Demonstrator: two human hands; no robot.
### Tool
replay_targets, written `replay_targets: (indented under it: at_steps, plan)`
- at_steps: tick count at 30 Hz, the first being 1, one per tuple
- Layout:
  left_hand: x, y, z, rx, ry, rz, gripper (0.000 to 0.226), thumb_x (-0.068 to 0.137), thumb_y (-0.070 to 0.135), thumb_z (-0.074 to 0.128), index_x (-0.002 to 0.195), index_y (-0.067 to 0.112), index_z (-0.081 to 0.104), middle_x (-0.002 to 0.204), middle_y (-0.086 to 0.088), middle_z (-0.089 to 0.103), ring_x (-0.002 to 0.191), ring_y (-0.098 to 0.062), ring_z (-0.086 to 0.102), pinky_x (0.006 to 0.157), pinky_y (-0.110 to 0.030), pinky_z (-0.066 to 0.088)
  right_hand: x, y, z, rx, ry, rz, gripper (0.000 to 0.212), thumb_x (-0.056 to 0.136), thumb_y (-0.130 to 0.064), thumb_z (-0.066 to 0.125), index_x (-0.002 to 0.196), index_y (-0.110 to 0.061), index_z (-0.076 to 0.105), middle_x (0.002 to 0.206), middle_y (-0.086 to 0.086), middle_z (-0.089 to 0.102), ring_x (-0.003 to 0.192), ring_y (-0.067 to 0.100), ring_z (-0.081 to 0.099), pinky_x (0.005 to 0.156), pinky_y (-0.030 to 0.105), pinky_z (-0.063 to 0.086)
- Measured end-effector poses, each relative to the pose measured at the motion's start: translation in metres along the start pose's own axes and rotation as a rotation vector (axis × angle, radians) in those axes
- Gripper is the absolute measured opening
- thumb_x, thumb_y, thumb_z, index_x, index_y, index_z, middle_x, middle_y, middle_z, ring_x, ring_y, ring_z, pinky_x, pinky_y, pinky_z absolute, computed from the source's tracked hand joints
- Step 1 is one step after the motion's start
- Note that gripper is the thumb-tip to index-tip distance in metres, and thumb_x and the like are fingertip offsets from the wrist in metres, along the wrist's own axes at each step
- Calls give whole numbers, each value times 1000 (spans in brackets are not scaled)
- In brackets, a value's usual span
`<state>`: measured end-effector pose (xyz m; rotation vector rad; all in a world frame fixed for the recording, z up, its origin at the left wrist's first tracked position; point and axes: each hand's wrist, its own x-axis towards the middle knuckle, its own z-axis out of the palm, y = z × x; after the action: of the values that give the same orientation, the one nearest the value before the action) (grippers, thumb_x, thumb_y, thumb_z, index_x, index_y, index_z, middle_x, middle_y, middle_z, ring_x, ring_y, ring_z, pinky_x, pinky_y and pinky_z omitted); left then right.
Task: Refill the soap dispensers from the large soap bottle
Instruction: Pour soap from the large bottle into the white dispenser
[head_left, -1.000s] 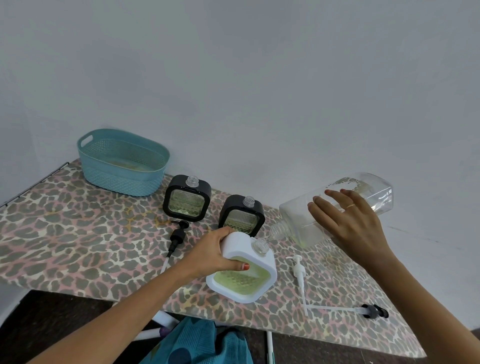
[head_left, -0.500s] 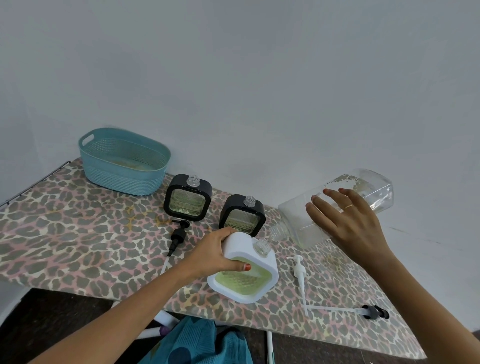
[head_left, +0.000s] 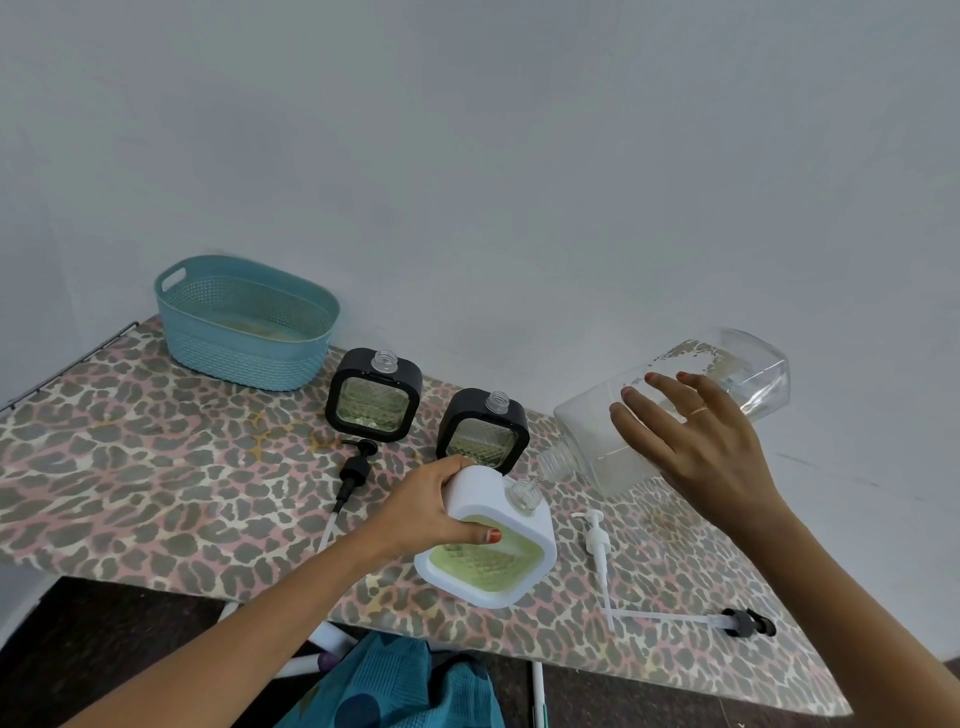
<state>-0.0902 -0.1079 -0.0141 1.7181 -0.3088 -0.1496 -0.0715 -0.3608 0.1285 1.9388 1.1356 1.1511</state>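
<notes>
My right hand (head_left: 696, 447) grips a large clear soap bottle (head_left: 737, 374), tipped steeply with its threaded mouth (head_left: 553, 462) pointing down-left just above the open neck of a white square dispenser (head_left: 493, 566). That dispenser holds pale green soap and leans tilted on the table, steadied by my left hand (head_left: 431, 506) on its upper left corner. The big bottle looks almost empty. Two black square dispensers (head_left: 373, 397) (head_left: 484, 431) stand uncapped behind, near the wall.
A teal basket (head_left: 244, 322) sits at the back left of the leopard-print table (head_left: 130, 467). A black pump (head_left: 356, 470), a white pump (head_left: 597, 540) and another black-headed pump (head_left: 743, 622) lie loose around the white dispenser. The table's front edge runs close below it.
The large bottle's base has risen slightly, steepening the tilt. The white dispenser and my left hand stay almost where they were.
</notes>
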Motion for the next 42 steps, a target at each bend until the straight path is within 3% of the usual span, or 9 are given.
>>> replay_targets:
  at_steps: [11, 20, 24, 28, 31, 34, 37, 39, 42]
  plan:
    - [-1, 2, 2, -48, 7, 14, 62, 42, 44, 81, 96, 24, 60, 97, -4, 68, 89, -19, 67, 77, -37, 57, -5, -9, 4, 24, -33, 73, 49, 65, 7, 75, 104, -10, 51, 97, 8, 70, 93, 32, 67, 84, 43, 44]
    - [0, 1, 7, -63, 20, 14, 55, 52, 25, 87, 100, 18, 60, 97, -6, 67, 89, -19, 66, 77, -36, 57, -25, -34, 8, 180, -125, 331, 44, 68, -23, 77, 103, -10, 52, 91, 7, 70, 84, 29, 68, 73, 37, 53]
    - [8, 2, 16, -67, 19, 7, 70, 42, 43, 83, 104, 17, 59, 99, -4, 67, 91, -19, 66, 77, -37, 57, -38, -46, 9, 304, -173, 536, 61, 57, -44, 84, 98, -6, 60, 87, 10, 71, 73, 30, 69, 64, 35, 54]
    - [22, 8, 31, -88, 30, 2, 66, 41, 45, 81, 100, 26, 58, 99, -3, 66, 92, -20, 65, 78, -36, 57, -51, -52, 7, 475, -223, 812, 69, 56, -52, 80, 101, -3, 62, 87, 9, 71, 68, 28, 69, 50, 27, 47]
    - [38, 16, 45, -95, 19, 3, 57, 49, 33, 86, 97, 30, 55, 99, 0, 65, 90, -16, 65, 73, -28, 57, -67, -51, 10, 694, -266, 1185, 71, 58, -39, 84, 113, -6, 54, 102, 7, 66, 87, 28, 64, 63, 28, 41]
    - [58, 22, 59, -102, 25, 10, 47, 62, 15, 82, 99, 26, 55, 101, -1, 64, 90, -13, 63, 68, -20, 55, -93, -48, 22, 868, -190, 1390, 66, 61, -32, 84, 111, -9, 48, 103, 2, 56, 94, 24, 55, 68, 28, 39]
    - [81, 28, 73, -123, 39, 2, 42, 66, 13, 80, 97, 26, 54, 99, 1, 63, 89, -14, 62, 66, -17, 53, -116, -40, 33, 932, -81, 1536, 80, 50, -53, 80, 108, -9, 47, 105, 5, 52, 96, 23, 52, 72, 24, 41]
    - [102, 31, 85, -142, 53, 8, 41, 67, 10, 79, 92, 29, 53, 96, 4, 61, 86, -11, 60, 64, -14, 53, -138, -37, 46, 967, -48, 1643, 95, 41, -68, 72, 112, -11, 46, 110, 7, 52, 101, 24, 53, 81, 36, 48]
    - [132, 30, 100, -128, 85, 12, 41, 67, 9, 79, 93, 27, 52, 93, 7, 59, 83, -8, 58, 62, -13, 52, -164, -32, 65, 1043, 16, 1764, 91, 48, -61, 79, 119, -17, 45, 116, 7, 52, 107, 24, 54, 89, 45, 50]
